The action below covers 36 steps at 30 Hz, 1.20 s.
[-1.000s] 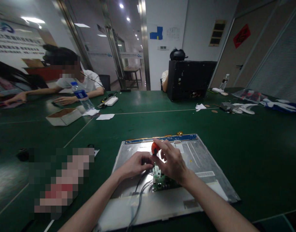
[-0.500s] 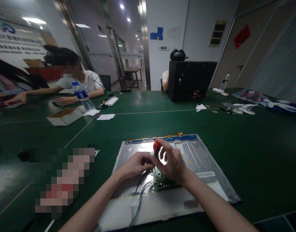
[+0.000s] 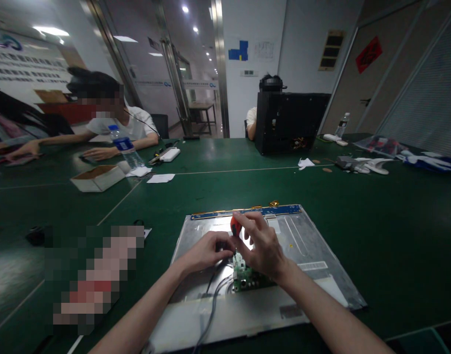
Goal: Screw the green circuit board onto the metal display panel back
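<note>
Along the far left of the green table (image 3: 207, 189), a seated person (image 3: 12, 130) is partly cut off; next, a co-worker in a white T-shirt (image 3: 140, 118) rests both forearms on the top. Nearer you lies a pixelated object (image 3: 96, 275), too masked to identify. Beyond it come an open cardboard box (image 3: 96, 181), a blue-capped water bottle (image 3: 125, 145) and a white sheet of paper (image 3: 161, 178).

Directly before you is a flat, metal-backed display panel (image 3: 310, 241). Your left hand (image 3: 211, 248) is over its left half, fingers curled and thumb drawn in; I cannot tell whether it pinches the tool's shaft. Grey cables (image 3: 213, 305) run below that hand toward you. Next stands a red-and-black screwdriver (image 3: 235, 225), roughly upright at the left side of the green circuit board (image 3: 240, 278) on the panel. Your right hand (image 3: 264, 246) grips its handle between thumb and fingers, hiding part of the board.

Farther right, across the table, stand a black casing (image 3: 292, 123) with someone behind it and a clear bottle (image 3: 342, 125), then a white glove (image 3: 373, 165) and a plastic bag (image 3: 380, 146).
</note>
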### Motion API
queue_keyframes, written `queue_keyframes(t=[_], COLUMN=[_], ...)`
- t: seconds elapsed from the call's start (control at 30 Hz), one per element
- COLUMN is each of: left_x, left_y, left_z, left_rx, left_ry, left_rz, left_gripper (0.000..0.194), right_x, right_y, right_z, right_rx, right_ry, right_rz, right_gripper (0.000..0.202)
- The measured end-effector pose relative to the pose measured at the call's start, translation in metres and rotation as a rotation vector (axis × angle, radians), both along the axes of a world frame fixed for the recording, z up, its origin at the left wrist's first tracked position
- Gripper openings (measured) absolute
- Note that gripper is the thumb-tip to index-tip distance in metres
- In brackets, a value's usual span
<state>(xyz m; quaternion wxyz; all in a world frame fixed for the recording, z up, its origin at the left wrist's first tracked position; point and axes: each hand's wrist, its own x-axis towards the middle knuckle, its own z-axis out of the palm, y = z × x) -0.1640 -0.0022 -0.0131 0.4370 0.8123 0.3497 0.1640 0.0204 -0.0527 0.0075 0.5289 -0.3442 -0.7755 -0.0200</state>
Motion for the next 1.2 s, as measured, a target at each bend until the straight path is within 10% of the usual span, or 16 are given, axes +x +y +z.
queue_keyframes(t=[1.2], left_x=[-0.0012], left_y=[0.0012], left_z=[-0.0016], left_rx=[-0.01], left_ry=[-0.008], left_rz=[-0.023], left_gripper=[0.011], right_x=[-0.0004], right_y=[0.0007], right_z=[-0.0024], right_rx=[-0.054], right_ry=[0.02], right_rz=[0.036], right_gripper=[0.058])
